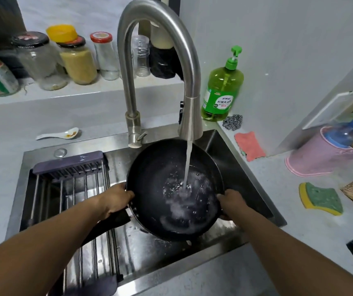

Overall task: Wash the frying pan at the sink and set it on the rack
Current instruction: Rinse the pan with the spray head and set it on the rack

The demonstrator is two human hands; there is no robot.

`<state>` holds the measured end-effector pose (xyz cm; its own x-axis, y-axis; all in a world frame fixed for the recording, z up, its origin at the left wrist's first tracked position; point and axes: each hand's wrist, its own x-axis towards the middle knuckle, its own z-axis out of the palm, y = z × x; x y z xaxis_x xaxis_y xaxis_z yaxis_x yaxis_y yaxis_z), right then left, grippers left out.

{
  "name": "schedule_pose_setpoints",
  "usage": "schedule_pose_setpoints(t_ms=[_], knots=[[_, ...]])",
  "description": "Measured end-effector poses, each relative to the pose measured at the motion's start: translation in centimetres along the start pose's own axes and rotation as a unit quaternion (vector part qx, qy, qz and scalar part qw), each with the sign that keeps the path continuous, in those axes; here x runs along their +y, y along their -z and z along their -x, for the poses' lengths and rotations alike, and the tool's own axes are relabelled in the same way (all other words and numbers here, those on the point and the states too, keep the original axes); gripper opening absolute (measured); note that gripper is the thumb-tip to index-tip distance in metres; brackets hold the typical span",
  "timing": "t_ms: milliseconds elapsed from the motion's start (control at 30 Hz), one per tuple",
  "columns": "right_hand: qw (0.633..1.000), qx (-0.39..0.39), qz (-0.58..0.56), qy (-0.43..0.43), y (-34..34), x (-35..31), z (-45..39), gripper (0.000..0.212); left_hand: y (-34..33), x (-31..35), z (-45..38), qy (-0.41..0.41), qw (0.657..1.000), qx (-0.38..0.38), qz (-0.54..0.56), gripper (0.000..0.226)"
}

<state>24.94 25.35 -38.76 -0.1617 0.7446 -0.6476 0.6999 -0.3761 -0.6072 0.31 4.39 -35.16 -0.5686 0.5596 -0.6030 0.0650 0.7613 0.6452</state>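
Gripping the frying pan (150, 174) between them — both hands, left hand (115, 199), right hand (232, 202).

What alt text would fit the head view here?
Both hands hold a black pan under the running tap over the sink: left hand at the handle end, right hand on the opposite rim. A rack spans the sink's left side; a soap bottle stands behind.
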Motion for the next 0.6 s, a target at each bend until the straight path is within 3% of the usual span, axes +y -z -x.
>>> schedule_pose_setpoints(t_ms=[167, 267, 400, 600], knots=[[0.972, 0.044, 0.183, 0.143, 3.7, -1.8, 0.2, 0.016, -1.4, -0.4, -0.1, 0.016, 0.995, -0.054, 0.077, 0.024], [0.97, 0.008, 0.192, 0.147, 5.1, -3.1, 1.0, 0.017, -2.0, 0.3, 0.9, 0.049, 0.993, -0.065, 0.081, 0.037], [0.975, -0.024, 0.194, 0.109, 5.4, -3.3, 1.4, 0.014, -2.0, 0.6, 2.2, 0.071, 0.988, -0.089, 0.101, 0.033], [0.99, -0.094, 0.109, -0.002, 2.1, -0.2, 0.3, 0.012, 0.0, -0.1, 1.0, -0.036, 0.991, 0.016, -0.132, 0.023]])
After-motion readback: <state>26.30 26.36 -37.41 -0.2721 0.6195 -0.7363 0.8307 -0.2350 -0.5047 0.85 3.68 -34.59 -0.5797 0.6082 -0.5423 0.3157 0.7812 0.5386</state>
